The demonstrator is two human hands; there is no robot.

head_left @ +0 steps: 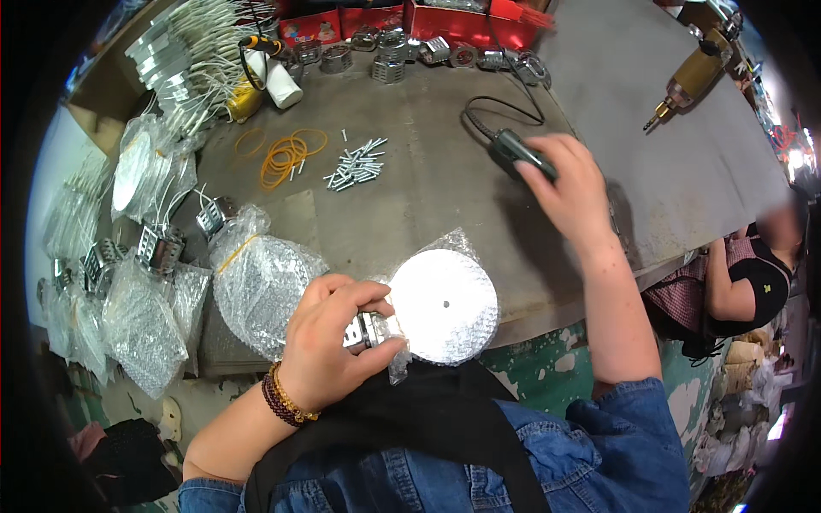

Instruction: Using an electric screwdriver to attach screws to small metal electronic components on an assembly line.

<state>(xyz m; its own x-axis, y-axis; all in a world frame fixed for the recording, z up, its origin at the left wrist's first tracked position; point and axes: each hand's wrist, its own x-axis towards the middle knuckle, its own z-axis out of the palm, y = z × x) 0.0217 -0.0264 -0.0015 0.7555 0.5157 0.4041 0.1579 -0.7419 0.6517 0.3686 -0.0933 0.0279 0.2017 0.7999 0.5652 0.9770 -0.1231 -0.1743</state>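
Observation:
My left hand (329,338) is closed around a small silver slotted metal fitting (366,332) near the table's front edge. Against that fitting lies a white round disc (449,308) with a small dark hole at its centre, partly in clear plastic film. To the right, my right hand (571,184) grips a dark corded power screwdriver (523,154) above the table. Its tip is hidden or blurred. A bubble-wrapped piece (265,286) with a rubber band around it lies beside my left hand. Loose screws (355,167) are heaped farther back, next to orange rubber bands (284,160).
Bubble-wrapped pieces (141,321) with metal fittings crowd the left edge. Silver parts with white wires (171,73) are stacked behind them. Slotted metal fittings (389,68) line up before red boxes (372,19). A brass-coloured drill (697,75) is at the far right; a person (740,282) sits below it.

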